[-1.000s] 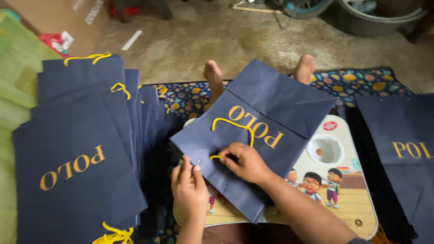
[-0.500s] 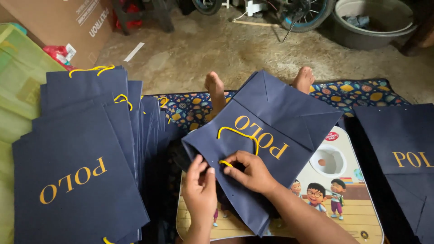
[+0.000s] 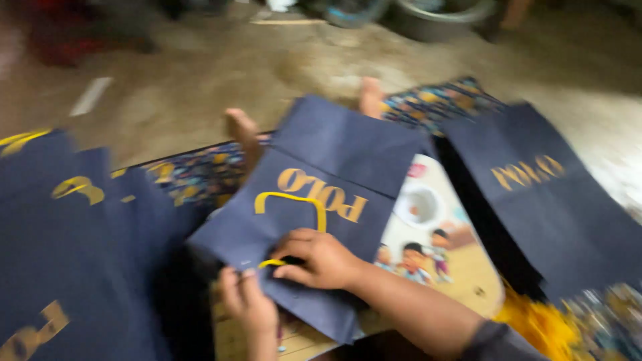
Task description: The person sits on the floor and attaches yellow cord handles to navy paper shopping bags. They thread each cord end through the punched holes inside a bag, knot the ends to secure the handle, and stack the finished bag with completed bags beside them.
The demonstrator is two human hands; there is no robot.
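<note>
Navy bag (image 3: 334, 200) now further left (blurred), right hand (image 3: 321, 259) fingers pinching its yellow cord (image 3: 271, 263), left hand (image 3: 249, 304) clasping its edge

A dark blue paper bag (image 3: 328, 200) lies flat and tilted on a low table with a cartoon picture, its gold lettering facing up. A yellow cord handle (image 3: 291, 200) loops across its front, one end lying at the bag's lower edge. The picture is blurred.
</note>
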